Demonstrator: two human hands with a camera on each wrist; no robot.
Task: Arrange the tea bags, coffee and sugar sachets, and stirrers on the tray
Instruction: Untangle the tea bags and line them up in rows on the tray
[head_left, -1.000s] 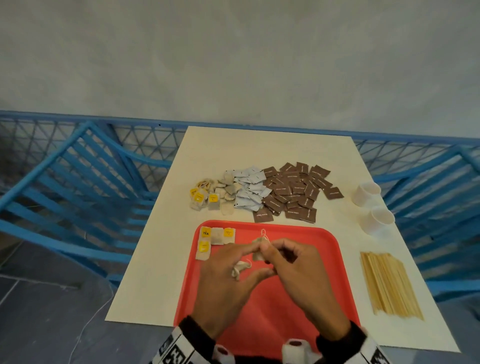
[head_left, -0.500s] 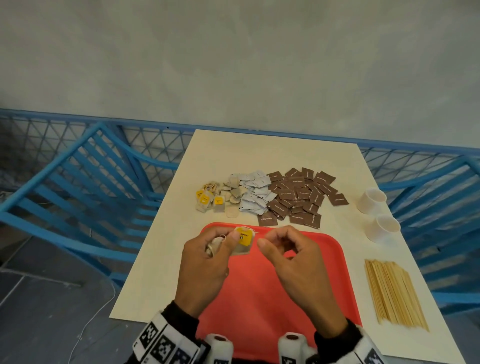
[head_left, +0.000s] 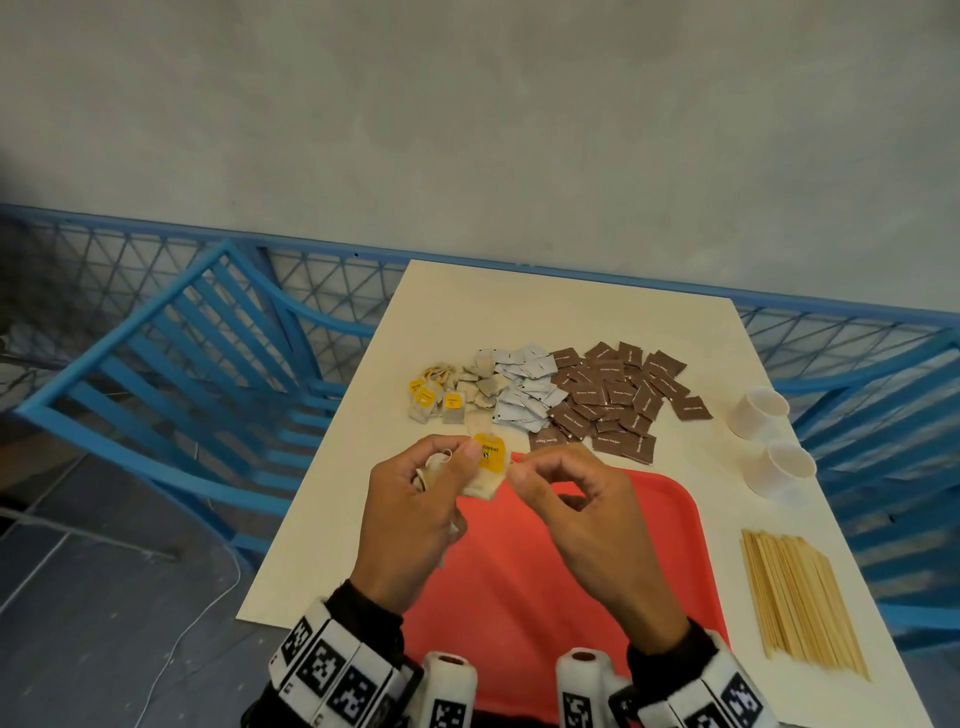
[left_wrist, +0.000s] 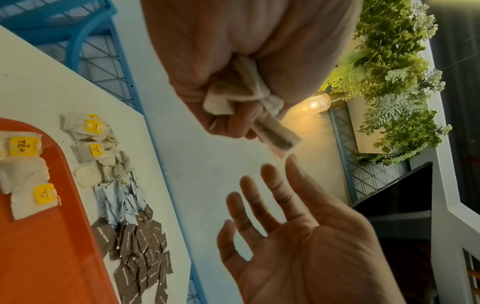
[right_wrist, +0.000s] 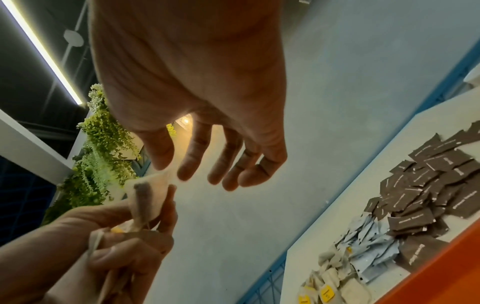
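A: What is held by the left hand (head_left: 415, 514)?

B: A tea bag (head_left: 485, 470) with a yellow tag is pinched between its thumb and fingers, raised above the far left corner of the red tray (head_left: 561, 571). More crumpled bag paper is bunched in the curled fingers (left_wrist: 233, 121), as seen from the left wrist.

A: And the right hand (head_left: 587, 525)?

B: Nothing is gripped by it. Its fingers (right_wrist: 197, 156) are loosely spread and relaxed, with the thumb and forefinger tips just at the free corner of the bag. Whether that corner is actually touched cannot be told.

A: Where are the other items found?

B: Three tea bags (left_wrist: 23, 164) are laid on the tray's far left corner. Beyond the tray, on the table (head_left: 519, 301), loose tea bags (head_left: 441, 400), pale sachets (head_left: 524, 395) and brown sachets (head_left: 618, 395) are heaped side by side. The wooden stirrers (head_left: 795, 597) are stacked to the right of the tray, and two white cups (head_left: 769, 436) are set beyond them.
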